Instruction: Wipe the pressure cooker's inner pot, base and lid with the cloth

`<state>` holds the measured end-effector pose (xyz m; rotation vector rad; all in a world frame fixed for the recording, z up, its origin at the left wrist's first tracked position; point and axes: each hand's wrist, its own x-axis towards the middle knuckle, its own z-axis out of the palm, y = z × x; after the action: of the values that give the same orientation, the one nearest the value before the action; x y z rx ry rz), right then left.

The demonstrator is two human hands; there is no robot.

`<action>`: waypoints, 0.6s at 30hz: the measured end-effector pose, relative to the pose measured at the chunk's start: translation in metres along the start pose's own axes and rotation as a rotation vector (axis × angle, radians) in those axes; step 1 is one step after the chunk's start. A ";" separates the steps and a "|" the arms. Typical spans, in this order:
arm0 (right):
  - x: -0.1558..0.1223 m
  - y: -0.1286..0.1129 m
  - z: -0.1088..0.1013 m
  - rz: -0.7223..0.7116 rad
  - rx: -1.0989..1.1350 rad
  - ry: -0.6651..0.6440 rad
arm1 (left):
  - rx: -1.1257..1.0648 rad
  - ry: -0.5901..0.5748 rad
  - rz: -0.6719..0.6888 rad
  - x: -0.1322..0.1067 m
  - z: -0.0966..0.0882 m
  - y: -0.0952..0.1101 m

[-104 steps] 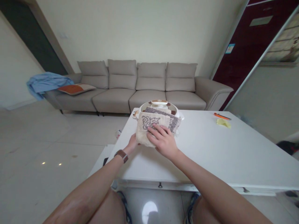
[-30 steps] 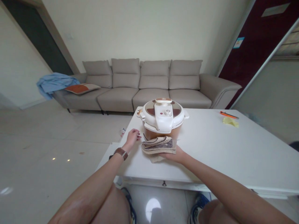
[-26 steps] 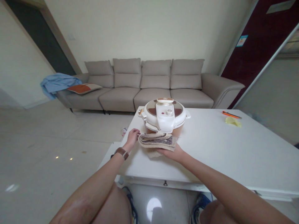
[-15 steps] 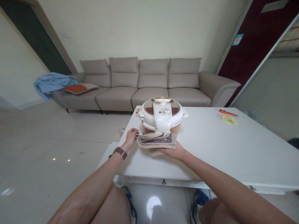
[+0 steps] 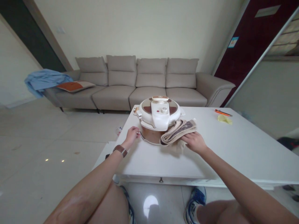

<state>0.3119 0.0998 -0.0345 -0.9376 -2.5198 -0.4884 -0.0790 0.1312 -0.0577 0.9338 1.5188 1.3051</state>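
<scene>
A white electric cooker with a brown-tinted lid and a brown lower body stands on the white table. My right hand grips a folded beige and dark-patterned towel from below, at the cooker's right front side. Part of the towel hangs down loosely, and its left end covers some of the cooker's body. At the cooker's left front, my left hand is closed in a pinch, with a small white bit showing at the fingertips that I cannot make out.
An orange-handled cutter and a crumpled yellow cloth lie on the table's far right. Beyond the table stands a grey sofa with an orange cushion and blue cloth. A drawer knob sits below the table's front edge.
My right hand has moved the towel from the cooker's front to the right, tilting it and baring the brown body. My left hand stays by the cooker's left front. The view has shifted slightly.
</scene>
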 end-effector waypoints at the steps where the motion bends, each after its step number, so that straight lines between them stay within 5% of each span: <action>1: -0.004 0.006 -0.002 0.099 -0.001 0.005 | -0.003 -0.002 0.001 -0.001 0.001 0.000; 6: -0.011 0.029 0.000 0.815 0.218 0.119 | -0.001 -0.008 -0.009 -0.002 0.006 0.002; 11: -0.004 0.046 0.006 1.478 0.838 0.435 | 0.004 -0.022 -0.019 -0.002 0.009 0.001; 18: 0.004 0.051 -0.002 1.663 1.245 0.391 | 0.003 -0.035 -0.025 -0.003 0.010 0.002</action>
<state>0.3441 0.1375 -0.0220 -1.5497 -0.6439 1.0999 -0.0689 0.1319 -0.0561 0.9325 1.5014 1.2623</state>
